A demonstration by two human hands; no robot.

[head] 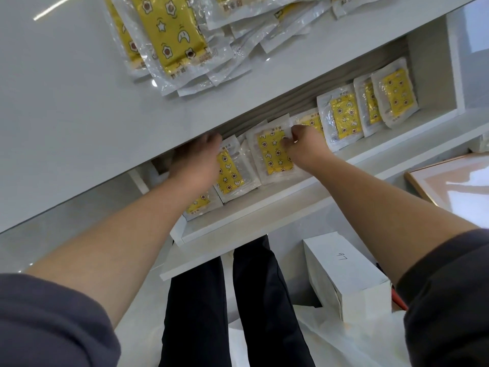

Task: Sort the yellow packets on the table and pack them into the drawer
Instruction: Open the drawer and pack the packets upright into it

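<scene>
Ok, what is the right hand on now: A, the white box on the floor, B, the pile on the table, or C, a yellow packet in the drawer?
C: the right hand pinches the upper corner of a yellow packet inside the open drawer.

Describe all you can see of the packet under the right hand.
The packet is a clear, shiny plastic pouch with a white border around a yellow insert printed with stars, moons and flower shapes. It rests tilted among other packets in the open drawer. The right hand pinches its upper right edge.
</scene>
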